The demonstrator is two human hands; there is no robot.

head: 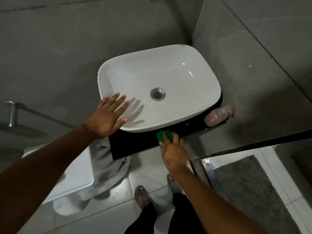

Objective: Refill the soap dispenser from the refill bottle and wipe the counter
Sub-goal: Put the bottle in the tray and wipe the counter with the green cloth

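A green scrub pad (165,136) is pressed under the fingers of the right hand (173,153) against the black counter (135,144), just in front of the white basin (158,86). The left hand (108,115) is spread flat and empty, its fingers splayed over the basin's near left rim. A soap dispenser (217,115) filled with pink liquid is seen at the counter's right end, beside the basin and against the grey wall. A metal drain (158,94) is set in the basin's floor.
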